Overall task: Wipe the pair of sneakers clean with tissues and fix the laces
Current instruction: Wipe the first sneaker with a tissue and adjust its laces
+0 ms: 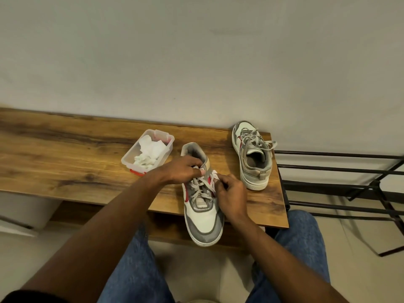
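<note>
Sneakers are set on the bench (65, 154): the near sneaker (202, 206) overhangs its front edge, the far sneaker (251, 154) lies near the wall. Lace ends are pinched by left hand (185, 169) and right hand (229, 191) fingers, curled closed. Lacing seems in hand; tightening and tying are judged next.

Plain wall (196, 51), wooden table (54, 154), black rack (349, 169)

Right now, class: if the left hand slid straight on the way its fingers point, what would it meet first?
The left hand points right across the near sneaker, pinching a lace. Straight on, it would probably meet the right hand first, though depth is unclear.
</note>
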